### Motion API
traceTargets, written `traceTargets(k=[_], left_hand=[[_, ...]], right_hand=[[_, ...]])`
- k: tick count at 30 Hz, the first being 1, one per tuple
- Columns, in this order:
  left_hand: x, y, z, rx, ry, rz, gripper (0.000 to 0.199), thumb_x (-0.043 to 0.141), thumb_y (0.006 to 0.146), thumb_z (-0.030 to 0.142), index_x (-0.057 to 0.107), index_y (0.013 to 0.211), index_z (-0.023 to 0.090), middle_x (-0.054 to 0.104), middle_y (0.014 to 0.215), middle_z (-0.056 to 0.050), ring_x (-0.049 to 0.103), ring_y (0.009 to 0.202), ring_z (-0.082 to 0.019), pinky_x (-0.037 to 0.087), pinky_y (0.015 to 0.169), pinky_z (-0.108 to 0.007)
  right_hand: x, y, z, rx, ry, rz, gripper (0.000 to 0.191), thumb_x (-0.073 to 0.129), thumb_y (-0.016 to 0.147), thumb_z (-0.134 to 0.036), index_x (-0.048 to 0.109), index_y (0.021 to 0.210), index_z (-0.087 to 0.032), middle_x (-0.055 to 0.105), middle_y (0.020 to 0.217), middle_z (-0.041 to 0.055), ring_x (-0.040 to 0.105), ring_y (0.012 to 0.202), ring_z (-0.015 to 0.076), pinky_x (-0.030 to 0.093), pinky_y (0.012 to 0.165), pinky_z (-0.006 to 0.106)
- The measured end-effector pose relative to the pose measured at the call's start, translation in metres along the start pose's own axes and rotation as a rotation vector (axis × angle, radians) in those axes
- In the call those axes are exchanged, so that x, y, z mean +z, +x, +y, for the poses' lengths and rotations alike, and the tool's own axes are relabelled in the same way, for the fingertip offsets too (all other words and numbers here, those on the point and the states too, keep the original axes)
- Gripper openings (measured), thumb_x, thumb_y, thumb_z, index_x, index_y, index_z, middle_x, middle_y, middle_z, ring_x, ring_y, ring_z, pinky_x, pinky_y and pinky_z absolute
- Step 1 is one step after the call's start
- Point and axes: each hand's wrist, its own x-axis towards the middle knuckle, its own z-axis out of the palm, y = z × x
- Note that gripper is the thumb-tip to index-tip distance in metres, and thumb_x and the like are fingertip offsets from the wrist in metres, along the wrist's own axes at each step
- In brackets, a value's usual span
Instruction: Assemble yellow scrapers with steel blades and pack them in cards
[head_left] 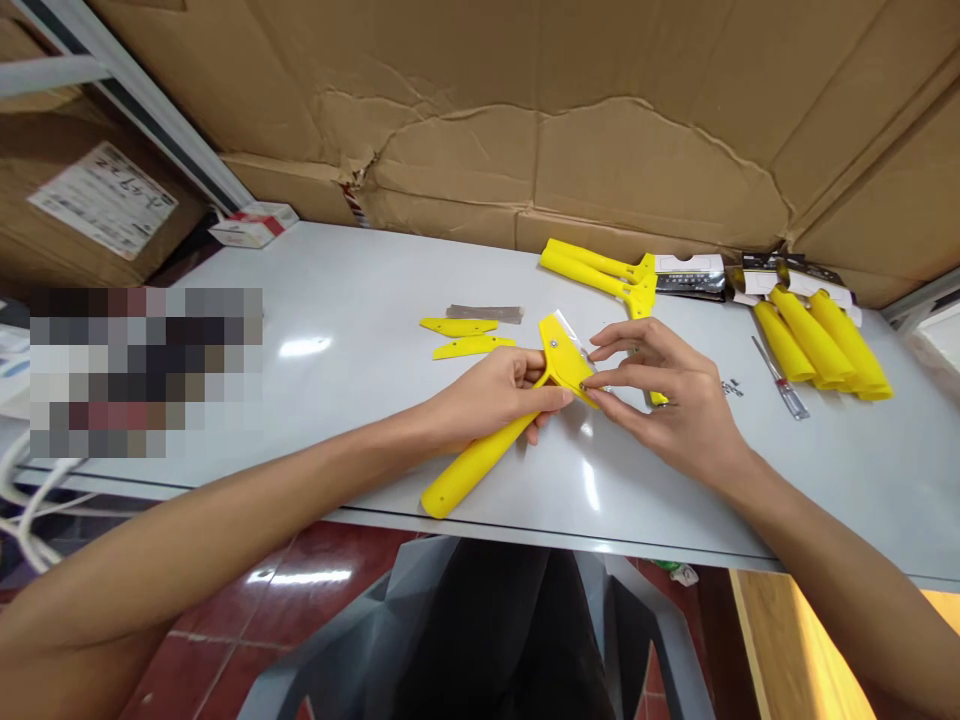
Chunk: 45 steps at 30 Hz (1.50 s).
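My left hand (510, 395) is wrapped round the neck of a yellow scraper (480, 462), whose handle slants down toward the table's front edge. A metal blade (574, 335) shows along the far side of its head, with a screw near the top end. Thumb and fingertips of my right hand (667, 395) pinch at the head's lower end, over a small dark screw. Two yellow strips (472, 346) and some thin grey blades (485, 313) lie on the table beyond my left hand.
Yellow scrapers (592, 270) lie behind my right hand. To the right are a screwdriver (781, 378), small screws (731, 387) and several packaged yellow handles (825, 340). Cardboard (465, 150) stands behind the white table (360, 270); a small box (255, 224) is at back left.
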Motion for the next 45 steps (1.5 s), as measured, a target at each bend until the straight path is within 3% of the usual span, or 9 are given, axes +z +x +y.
traceTargets(k=[8, 14, 22, 27, 33, 36, 40, 43, 45], left_hand=[[-0.002, 0.0, -0.001, 0.01, -0.008, -0.019, 0.026, 0.077, 0.088, 0.038, 0.063, 0.086, 0.016, 0.063, 0.069, 0.006, 0.059, 0.052, -0.007, 0.051, 0.056, -0.021], [-0.001, -0.004, 0.005, 0.002, 0.024, -0.014, 0.025, 0.079, 0.088, 0.036, 0.067, 0.096, 0.016, 0.058, 0.06, 0.008, 0.049, 0.045, -0.005, 0.042, 0.049, -0.019], [-0.001, -0.009, 0.009, 0.074, 0.073, -0.007, 0.028, 0.074, 0.091, 0.043, 0.065, 0.093, 0.017, 0.062, 0.067, 0.005, 0.054, 0.049, -0.007, 0.046, 0.051, -0.021], [-0.003, -0.017, 0.021, 0.121, 0.093, 0.031, 0.028, 0.076, 0.087, 0.041, 0.065, 0.091, 0.016, 0.06, 0.069, 0.004, 0.053, 0.053, -0.007, 0.046, 0.053, -0.021], [-0.021, -0.023, 0.033, 0.175, 0.037, 0.238, 0.028, 0.078, 0.083, 0.039, 0.065, 0.094, 0.017, 0.055, 0.068, 0.005, 0.048, 0.055, -0.007, 0.04, 0.051, -0.02], [-0.027, -0.021, 0.032, 0.121, 0.058, 0.245, 0.032, 0.079, 0.083, 0.044, 0.064, 0.087, 0.017, 0.053, 0.063, 0.004, 0.046, 0.053, -0.007, 0.038, 0.05, -0.02], [-0.023, -0.022, 0.032, 0.115, 0.172, 0.27, 0.034, 0.078, 0.085, 0.05, 0.068, 0.089, 0.018, 0.053, 0.061, 0.004, 0.043, 0.051, -0.007, 0.033, 0.047, -0.021], [-0.017, -0.023, 0.026, 0.267, 0.313, 0.402, 0.032, 0.075, 0.086, 0.051, 0.073, 0.095, 0.02, 0.065, 0.073, -0.001, 0.055, 0.061, -0.012, 0.042, 0.054, -0.023], [-0.013, -0.021, 0.014, 0.416, 0.502, 0.513, 0.027, 0.075, 0.086, 0.049, 0.074, 0.092, 0.022, 0.071, 0.082, -0.004, 0.063, 0.073, -0.016, 0.051, 0.066, -0.027]], right_hand=[[0.003, -0.002, 0.0, 0.01, 0.011, 0.036, 0.014, 0.07, 0.093, -0.012, 0.08, 0.091, -0.022, 0.066, 0.121, 0.0122, 0.071, 0.105, 0.0208, 0.062, 0.076, 0.038], [0.004, -0.002, -0.005, 0.032, 0.015, 0.072, 0.013, 0.072, 0.092, -0.013, 0.079, 0.096, -0.023, 0.066, 0.122, 0.0111, 0.07, 0.106, 0.0207, 0.063, 0.078, 0.038], [0.002, -0.003, -0.007, 0.372, 0.34, 0.054, 0.049, 0.08, 0.087, -0.023, 0.066, 0.133, -0.027, 0.069, 0.124, 0.0068, 0.07, 0.103, 0.0177, 0.064, 0.078, 0.03], [0.003, -0.002, -0.006, 0.491, 0.518, 0.042, 0.039, 0.075, 0.092, -0.032, 0.067, 0.129, -0.023, 0.072, 0.104, 0.0047, 0.071, 0.09, 0.0158, 0.062, 0.07, 0.028], [-0.033, 0.01, 0.022, 0.536, 0.241, 0.355, 0.006, 0.069, 0.093, -0.025, 0.072, 0.098, -0.024, 0.072, 0.081, 0.0019, 0.066, 0.063, 0.0156, 0.05, 0.052, 0.03], [-0.044, 0.008, 0.041, 0.595, -0.113, 0.15, 0.009, 0.071, 0.091, -0.032, 0.073, 0.095, -0.024, 0.072, 0.074, 0.0032, 0.063, 0.06, 0.0189, 0.048, 0.055, 0.033], [-0.035, -0.003, 0.053, 0.636, -0.426, -0.224, 0.051, 0.076, 0.085, -0.051, 0.07, 0.127, -0.023, 0.07, 0.072, 0.0041, 0.064, 0.064, 0.0251, 0.048, 0.06, 0.036], [-0.028, -0.005, 0.053, 0.64, -0.31, -0.307, 0.051, 0.078, 0.083, -0.043, 0.068, 0.129, -0.023, 0.069, 0.079, 0.0034, 0.064, 0.065, 0.0215, 0.051, 0.062, 0.035], [-0.029, -0.002, 0.051, 0.657, -0.062, -0.258, 0.045, 0.075, 0.085, -0.038, 0.065, 0.127, -0.024, 0.069, 0.085, 0.0021, 0.062, 0.061, 0.016, 0.05, 0.056, 0.03]])
